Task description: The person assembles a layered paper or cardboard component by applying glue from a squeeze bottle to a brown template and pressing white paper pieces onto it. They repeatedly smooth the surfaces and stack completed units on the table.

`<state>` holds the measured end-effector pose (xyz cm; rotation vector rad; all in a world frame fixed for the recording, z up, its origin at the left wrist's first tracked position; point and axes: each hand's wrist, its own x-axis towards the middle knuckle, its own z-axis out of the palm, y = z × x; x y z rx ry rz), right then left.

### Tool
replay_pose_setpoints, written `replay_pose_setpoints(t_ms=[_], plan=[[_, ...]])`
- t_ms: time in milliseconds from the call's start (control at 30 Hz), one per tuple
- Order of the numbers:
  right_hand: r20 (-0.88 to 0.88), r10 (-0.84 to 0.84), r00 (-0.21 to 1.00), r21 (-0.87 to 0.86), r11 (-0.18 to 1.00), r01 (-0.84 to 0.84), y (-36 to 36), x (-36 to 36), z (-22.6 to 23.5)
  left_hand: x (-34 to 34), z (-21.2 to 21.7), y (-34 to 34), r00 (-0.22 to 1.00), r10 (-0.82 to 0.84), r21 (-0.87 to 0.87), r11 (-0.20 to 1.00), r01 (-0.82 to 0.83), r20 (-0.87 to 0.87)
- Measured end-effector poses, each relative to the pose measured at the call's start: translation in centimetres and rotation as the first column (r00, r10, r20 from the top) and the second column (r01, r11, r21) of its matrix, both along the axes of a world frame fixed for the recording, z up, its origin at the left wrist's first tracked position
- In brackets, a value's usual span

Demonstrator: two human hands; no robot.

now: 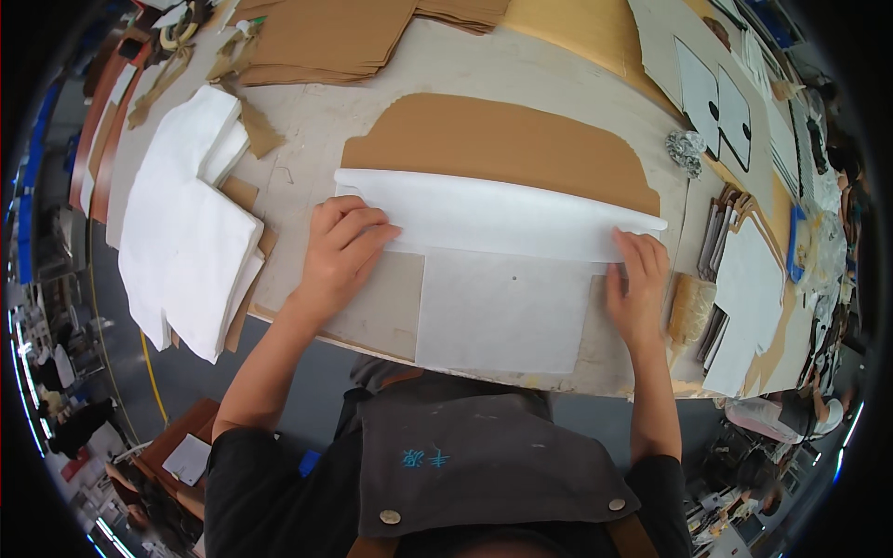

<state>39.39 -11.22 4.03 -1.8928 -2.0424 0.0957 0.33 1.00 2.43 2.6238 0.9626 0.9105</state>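
A brown flat panel (pixel 502 139) with a curved far edge lies on the worktable in front of me. Across its near part runs a white sheet (pixel 493 216), its far edge slightly raised like a fold. My left hand (pixel 349 244) has curled fingers gripping the sheet's left end. At the sheet's right end, my right hand (pixel 640 274) is closed with its fingertips on the near corner; the exact pinch is partly hidden. From under the white sheet toward me extends a thin, translucent pale rectangle (pixel 502 316) with a small dark dot.
White cut pieces (pixel 181 223) are stacked at the left. Brown sheets (pixel 321 37) lie at the far left, and a crumpled silvery ball (pixel 686 152) at the right. A tan tape-wrapped block (pixel 690 309) stands beside more stacked white pieces (pixel 749 298). The table's front edge (pixel 391 355) is close to me.
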Motion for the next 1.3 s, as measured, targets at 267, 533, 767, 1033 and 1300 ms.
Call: replay_pose_setpoints(t_ms=[267,533,767,1033,1300], plan=[[0.221,-0.403,0.888,0.194,0.91,0.365,-4.1,5.2,2.2,-0.4,-0.4,-0.5,0.998,-0.002,0.05,0.999,0.005,-0.065],[0.034,-0.668,0.743,-0.154,0.731,0.664,-8.1,9.2,1.2,-0.8,-0.8,-0.8,1.0,-0.005,0.035,0.999,0.006,-0.031],[-0.762,-0.508,0.402,-0.222,0.788,0.574,-6.3,8.1,7.7,-1.5,-0.6,-1.1,0.994,0.097,0.047,0.994,-0.099,0.047],[-0.851,0.067,-0.521,0.033,0.997,0.073,11.0,-1.2,7.5,-1.5,-1.4,-0.4,0.931,0.348,-0.034,0.938,-0.346,0.111],[-0.994,-0.016,-0.105,-0.004,0.993,-0.115,20.3,-14.4,4.3,-1.3,-1.6,0.2,0.87,0.472,-0.059,0.881,-0.469,0.14]])
